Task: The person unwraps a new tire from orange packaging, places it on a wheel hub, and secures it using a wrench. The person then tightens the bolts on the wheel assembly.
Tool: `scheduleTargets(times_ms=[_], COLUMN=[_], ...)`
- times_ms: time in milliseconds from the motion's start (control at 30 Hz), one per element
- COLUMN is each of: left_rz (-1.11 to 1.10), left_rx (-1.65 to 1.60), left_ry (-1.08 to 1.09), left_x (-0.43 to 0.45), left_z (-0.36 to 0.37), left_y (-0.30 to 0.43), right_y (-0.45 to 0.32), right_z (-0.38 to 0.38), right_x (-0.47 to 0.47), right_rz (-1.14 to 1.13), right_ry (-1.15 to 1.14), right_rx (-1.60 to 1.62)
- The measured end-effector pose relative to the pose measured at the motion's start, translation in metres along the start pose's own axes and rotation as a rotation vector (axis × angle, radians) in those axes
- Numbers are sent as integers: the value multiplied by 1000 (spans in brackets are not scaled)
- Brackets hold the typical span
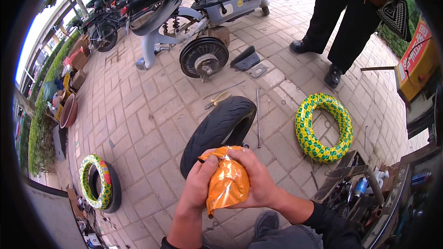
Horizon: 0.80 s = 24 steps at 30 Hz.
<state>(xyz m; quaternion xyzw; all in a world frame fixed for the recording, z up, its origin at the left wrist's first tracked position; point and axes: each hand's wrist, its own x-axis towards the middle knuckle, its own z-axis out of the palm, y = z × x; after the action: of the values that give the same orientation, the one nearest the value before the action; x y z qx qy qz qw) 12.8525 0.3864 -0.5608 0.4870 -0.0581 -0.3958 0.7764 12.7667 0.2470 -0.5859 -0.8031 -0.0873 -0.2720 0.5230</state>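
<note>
Both hands hold a shiny orange plastic packet (228, 183) in front of me. My left hand (197, 183) grips its left side, thumb pressed near the top edge. On the other side my right hand (258, 180) wraps around it, with the thumb on top. What the packet contains is hidden. Just beyond the hands a black rubber tyre (216, 129) stands tilted on the paving, its near end partly covered by my left hand. Farther off, the electric scooter (225, 7) shows a bare wheel hub (204, 58) without a tyre.
Pliers (218, 99) and a metal rod (258, 117) lie near the tyre. A wrapped green-and-yellow tyre (301, 128) lies right; another (84, 180) leans on a black tyre (116, 190) at left. A person (332, 24) stands beyond. A toolbox (346, 173) sits right.
</note>
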Motion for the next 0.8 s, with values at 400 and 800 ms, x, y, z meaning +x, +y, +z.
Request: scheduleTargets(times_ms=[400,800], left_rz=[47,-62], left_rx=[696,424], left_ry=[-62,-25], left_x=[37,39], left_z=[-72,-82], left_y=[-48,-46], right_y=[19,145], right_z=[-10,16], right_x=[5,-60], right_rz=[-124,420], right_ry=[59,-228], right_rx=[159,-355])
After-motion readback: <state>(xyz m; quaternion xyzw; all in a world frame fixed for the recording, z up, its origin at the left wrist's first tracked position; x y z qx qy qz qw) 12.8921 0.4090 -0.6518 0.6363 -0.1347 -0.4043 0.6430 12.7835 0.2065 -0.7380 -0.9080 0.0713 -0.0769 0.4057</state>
